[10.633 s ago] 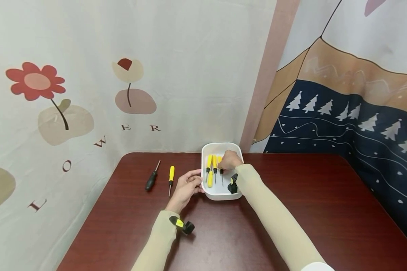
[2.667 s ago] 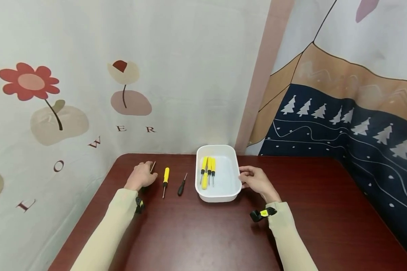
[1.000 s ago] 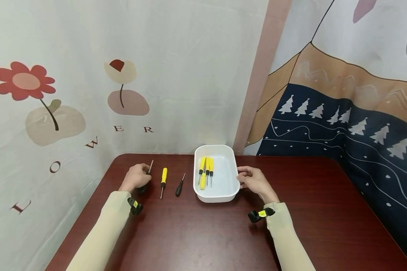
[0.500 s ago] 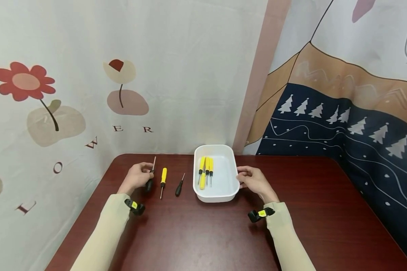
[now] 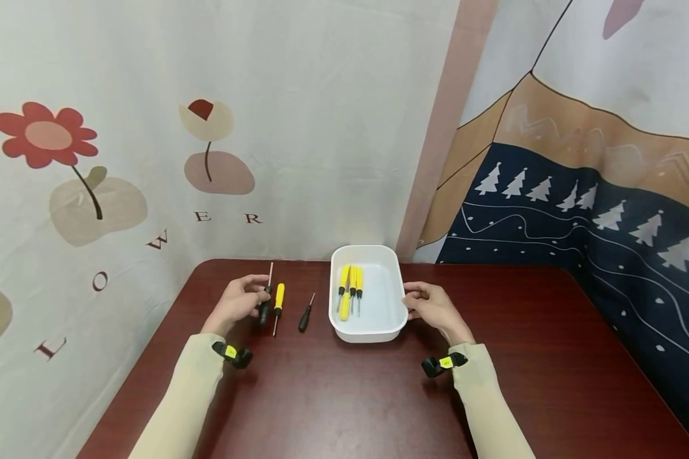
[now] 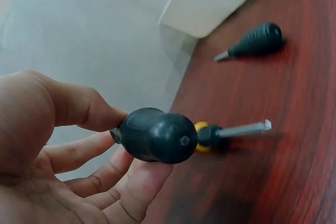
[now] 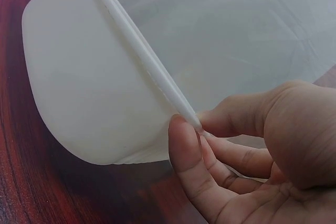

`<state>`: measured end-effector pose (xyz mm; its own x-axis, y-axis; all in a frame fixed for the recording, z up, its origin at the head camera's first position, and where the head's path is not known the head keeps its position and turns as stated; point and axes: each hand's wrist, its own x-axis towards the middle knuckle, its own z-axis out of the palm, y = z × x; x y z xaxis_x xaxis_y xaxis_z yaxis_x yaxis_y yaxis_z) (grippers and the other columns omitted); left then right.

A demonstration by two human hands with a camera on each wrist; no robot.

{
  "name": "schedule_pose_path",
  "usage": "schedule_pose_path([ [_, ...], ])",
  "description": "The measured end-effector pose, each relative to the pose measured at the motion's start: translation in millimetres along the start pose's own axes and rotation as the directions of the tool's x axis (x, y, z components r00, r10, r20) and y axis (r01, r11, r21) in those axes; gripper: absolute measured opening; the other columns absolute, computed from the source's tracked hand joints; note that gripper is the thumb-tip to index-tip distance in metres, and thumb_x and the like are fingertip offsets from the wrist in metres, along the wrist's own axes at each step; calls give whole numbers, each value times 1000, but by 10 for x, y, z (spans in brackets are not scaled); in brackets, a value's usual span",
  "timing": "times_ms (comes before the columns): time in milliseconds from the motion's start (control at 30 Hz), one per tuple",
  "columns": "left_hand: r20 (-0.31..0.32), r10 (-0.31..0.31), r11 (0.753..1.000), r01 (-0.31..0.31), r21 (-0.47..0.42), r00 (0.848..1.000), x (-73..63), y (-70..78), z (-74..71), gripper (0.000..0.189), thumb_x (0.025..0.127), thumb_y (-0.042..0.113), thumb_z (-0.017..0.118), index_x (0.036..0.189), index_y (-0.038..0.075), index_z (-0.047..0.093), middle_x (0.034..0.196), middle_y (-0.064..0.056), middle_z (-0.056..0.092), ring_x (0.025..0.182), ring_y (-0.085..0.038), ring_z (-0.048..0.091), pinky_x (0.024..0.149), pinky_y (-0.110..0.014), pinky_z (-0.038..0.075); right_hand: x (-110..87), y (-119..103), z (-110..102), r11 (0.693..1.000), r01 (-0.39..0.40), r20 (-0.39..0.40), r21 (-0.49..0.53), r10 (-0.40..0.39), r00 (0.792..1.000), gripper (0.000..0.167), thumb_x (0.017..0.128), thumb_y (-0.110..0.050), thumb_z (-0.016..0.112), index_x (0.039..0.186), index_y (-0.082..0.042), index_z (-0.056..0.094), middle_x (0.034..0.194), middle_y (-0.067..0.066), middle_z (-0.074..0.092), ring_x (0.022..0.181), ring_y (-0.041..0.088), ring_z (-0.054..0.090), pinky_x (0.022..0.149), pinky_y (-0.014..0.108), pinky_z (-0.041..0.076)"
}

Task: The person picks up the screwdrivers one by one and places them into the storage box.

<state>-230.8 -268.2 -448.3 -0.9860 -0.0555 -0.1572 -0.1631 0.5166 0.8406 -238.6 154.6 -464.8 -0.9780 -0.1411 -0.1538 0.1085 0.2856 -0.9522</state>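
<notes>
My left hand [image 5: 239, 301] pinches a large black-handled screwdriver [image 6: 160, 135] between thumb and fingers, its rounded handle end facing the left wrist camera and its shaft pointing to the back wall. Just right of it lies a yellow-handled screwdriver [image 5: 279, 299], black collar and steel tip toward me. A smaller black screwdriver [image 5: 305, 317] rests farther right, tip away. Beside it stands a white plastic bin [image 5: 387, 299], whose right rim my right hand [image 5: 433, 307] pinches between thumb and fingers. Inside the bin, on its left, several yellow screwdrivers [image 5: 345, 308] lie close together.
The dark red wooden table [image 5: 333, 395] carries everything. A printed cloth [image 5: 321, 159] hangs right behind its back edge, close to the bin. Another patterned cloth [image 5: 580, 229] hangs on the right.
Since about a second ago, my left hand has carried the large black screwdriver rightward, close to the yellow one. Earlier, my right hand was inside the bin among the yellow screwdrivers; now it pinches the rim.
</notes>
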Motion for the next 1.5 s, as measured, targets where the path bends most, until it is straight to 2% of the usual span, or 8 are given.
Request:
schedule_pose_path([
  [267, 10, 7, 998, -7, -55, 1000, -54, 110, 54, 51, 99, 9, 61, 149, 7, 51, 124, -19, 61, 94, -22, 63, 70, -32, 61, -4, 31, 8, 1000, 5, 4, -2, -5, 1000, 40, 97, -6, 66, 136, 4, 60, 106, 17, 66, 77, 18, 67, 69, 26, 62],
  [500, 8, 22, 995, -21, -93, 1000, -92, 173, 89, 51, 99, 9, 61, 149, 9, 52, 126, -20, 63, 93, -21, 64, 77, -41, 62, 3, 33, 26, 1000, -5, 8, 1, 5, 1000, 41, 97, -6, 66, 137, 3, 60, 106, 17, 65, 77, 18, 67, 70, 25, 62],
  [667, 13, 49, 992, -47, -118, 999, -98, 219, 124, 49, 99, 10, 62, 147, 10, 53, 122, -18, 64, 90, -19, 64, 71, -34, 61, 17, 33, 41, 1000, 3, 14, -3, -3, 1000, 40, 98, -6, 64, 137, 3, 60, 106, 17, 65, 78, 17, 66, 69, 25, 62],
  [867, 13, 55, 985, -52, -166, 998, -118, 312, 190, 50, 97, 8, 65, 145, 11, 56, 119, -16, 61, 86, -15, 64, 66, -29, 60, 27, 11, 53, 1000, 5, 21, -7, -5, 1000, 39, 98, -6, 64, 136, 2, 60, 105, 16, 65, 78, 17, 66, 70, 26, 62],
  [1033, 20, 62, 979, -56, -198, 998, -121, 393, 258, 49, 97, 7, 65, 145, 10, 56, 118, -16, 61, 88, -14, 62, 64, -28, 59, 34, -11, 46, 1000, -7, 23, -2, 7, 1000, 41, 98, -7, 65, 137, 2, 60, 106, 16, 65, 78, 17, 66, 71, 26, 62],
  [1300, 34, 88, 972, -78, -223, 996, -92, 524, 405, 48, 96, 5, 64, 143, 9, 58, 112, -14, 65, 74, -15, 62, 67, -37, 61, 16, -4, -23, 1000, -5, 25, 1, 5, 1000, 42, 98, -6, 64, 139, 4, 58, 108, 17, 64, 79, 17, 66, 71, 26, 62],
  [1500, 35, 118, 966, -107, -235, 992, -82, 615, 482, 50, 94, 4, 65, 143, 7, 58, 110, -14, 66, 74, -14, 61, 63, -31, 60, 21, -1, -26, 1000, 2, 29, 3, -2, 1000, 41, 98, -6, 64, 138, 3, 58, 107, 16, 64, 79, 17, 66, 70, 25, 62],
])
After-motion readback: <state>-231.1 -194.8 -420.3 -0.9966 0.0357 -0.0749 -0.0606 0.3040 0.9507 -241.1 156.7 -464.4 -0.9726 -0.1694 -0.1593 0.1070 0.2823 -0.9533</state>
